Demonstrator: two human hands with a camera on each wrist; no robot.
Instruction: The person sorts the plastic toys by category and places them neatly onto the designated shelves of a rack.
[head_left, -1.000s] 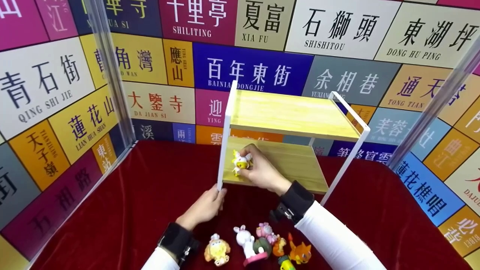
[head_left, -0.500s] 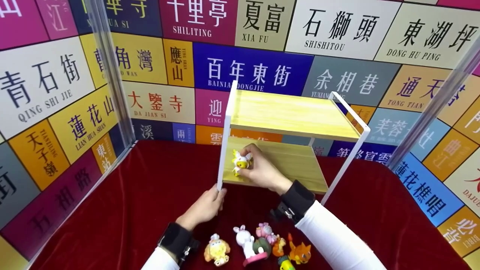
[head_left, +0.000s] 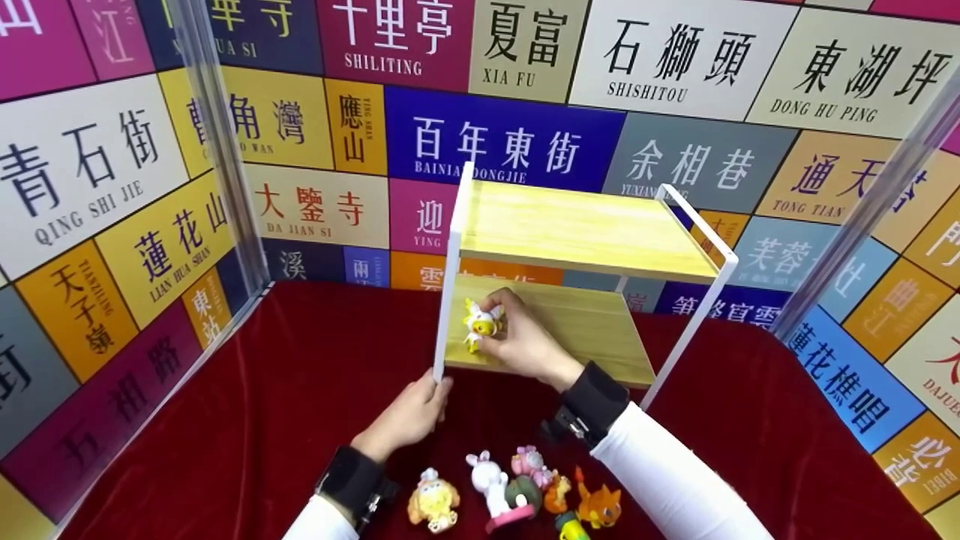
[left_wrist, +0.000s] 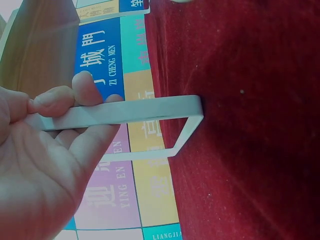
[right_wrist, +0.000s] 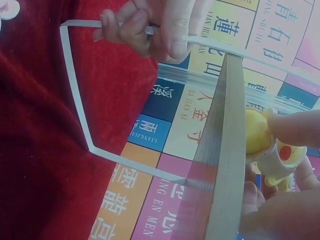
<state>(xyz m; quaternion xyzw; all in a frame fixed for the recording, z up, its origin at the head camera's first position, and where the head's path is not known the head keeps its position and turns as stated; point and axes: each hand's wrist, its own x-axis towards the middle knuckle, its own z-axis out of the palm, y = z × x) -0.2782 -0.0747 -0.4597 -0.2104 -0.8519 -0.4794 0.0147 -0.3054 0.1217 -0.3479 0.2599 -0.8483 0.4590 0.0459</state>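
Observation:
In the head view a two-tier shelf with a white frame (head_left: 448, 300) and wooden boards stands on the cloth. My left hand (head_left: 411, 414) grips the lower part of its front left post; the left wrist view shows fingers and thumb around the white bar (left_wrist: 155, 108). A small yellow-and-white figurine (head_left: 481, 324) is at the left end of the lower board (head_left: 592, 330). Between thumb and fingers, my right hand (head_left: 531, 343) pinches it. From the right wrist, the figurine (right_wrist: 257, 132) appears beside the board's edge (right_wrist: 227, 160), partly covered by fingers. Whether its base fully rests there I cannot tell.
Several figurines lie on the dark red cloth (head_left: 300, 450) before me: a cream-and-orange one (head_left: 435, 501), a white rabbit (head_left: 489, 480), a pink one (head_left: 531, 463) and an orange one (head_left: 602, 506). The upper board (head_left: 585, 229) overhangs the right hand. Printed panels (head_left: 502, 139) enclose the back and sides.

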